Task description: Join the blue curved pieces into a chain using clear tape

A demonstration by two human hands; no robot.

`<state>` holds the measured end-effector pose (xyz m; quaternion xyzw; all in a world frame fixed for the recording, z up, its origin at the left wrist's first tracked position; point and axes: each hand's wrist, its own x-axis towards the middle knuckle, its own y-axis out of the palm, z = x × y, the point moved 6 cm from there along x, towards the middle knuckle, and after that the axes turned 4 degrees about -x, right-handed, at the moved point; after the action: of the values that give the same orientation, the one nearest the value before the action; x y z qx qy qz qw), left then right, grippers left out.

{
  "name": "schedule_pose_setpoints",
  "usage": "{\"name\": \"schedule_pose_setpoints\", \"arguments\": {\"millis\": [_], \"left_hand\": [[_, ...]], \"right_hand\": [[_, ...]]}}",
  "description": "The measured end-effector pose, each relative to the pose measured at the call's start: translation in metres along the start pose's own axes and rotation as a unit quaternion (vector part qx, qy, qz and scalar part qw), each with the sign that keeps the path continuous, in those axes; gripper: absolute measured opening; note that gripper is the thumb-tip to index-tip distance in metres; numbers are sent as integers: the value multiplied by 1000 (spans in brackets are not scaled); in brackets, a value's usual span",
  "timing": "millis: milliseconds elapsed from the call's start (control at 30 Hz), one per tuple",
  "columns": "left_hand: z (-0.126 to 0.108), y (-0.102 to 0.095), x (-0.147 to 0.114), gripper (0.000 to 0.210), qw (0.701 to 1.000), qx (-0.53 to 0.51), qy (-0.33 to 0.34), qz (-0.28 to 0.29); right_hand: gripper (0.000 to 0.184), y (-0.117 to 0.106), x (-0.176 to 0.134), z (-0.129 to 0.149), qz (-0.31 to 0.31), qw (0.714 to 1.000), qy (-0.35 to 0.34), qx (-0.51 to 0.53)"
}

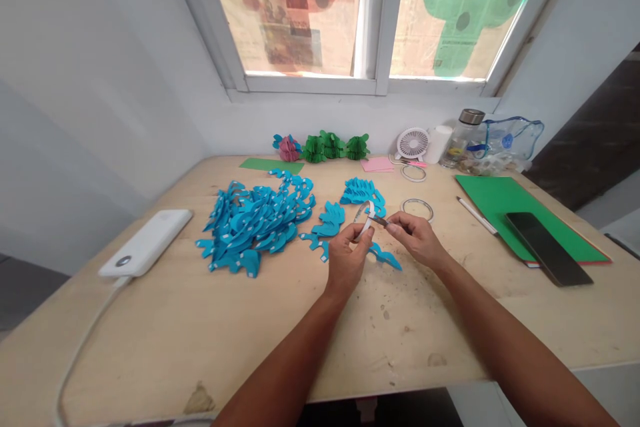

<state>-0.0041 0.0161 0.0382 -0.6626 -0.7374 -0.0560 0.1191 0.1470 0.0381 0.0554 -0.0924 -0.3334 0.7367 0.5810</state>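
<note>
My left hand (347, 257) is closed round a roll of white tape (365, 211), held up on edge above the table. Pinched in my right hand (416, 237) is a small dark pointed tool (380, 220), perhaps a blade; its tip meets the tape near my left thumb. Under and beside my hands lie a blue paper cutout (386, 257) and a small stack of blue cutouts (331, 219). Behind the tape roll spreads another row of blue cutouts (361, 191). A large heap of blue paper cutouts (257, 220) with small white patches is to the left.
A white power bank (147, 240) with a cable lies at left. More tape rolls (417, 209), a pen (477, 215), green sheets (500, 207) and a dark flat slab (547, 247) are at right. Folded green paper shapes (331, 145), a fan (413, 143) and a bottle (463, 138) line the wall.
</note>
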Motion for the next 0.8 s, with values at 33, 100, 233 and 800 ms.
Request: {"name": "schedule_pose_setpoints", "arguments": {"millis": [33,100,233,800], "left_hand": [[0,0,0,23,1000,0,-1,1],[1,0,0,23,1000,-1,-2,3],[3,0,1,23,1000,-1,-3,3],[2,-1,1,26,1000,-18,21,-16]], "right_hand": [[33,0,0,0,1,1000,1,7],[35,1,0,0,4,1000,4,21],[37,1,1,0,1,1000,9,24],[34,-3,0,-2,-26,999,22,18]]}}
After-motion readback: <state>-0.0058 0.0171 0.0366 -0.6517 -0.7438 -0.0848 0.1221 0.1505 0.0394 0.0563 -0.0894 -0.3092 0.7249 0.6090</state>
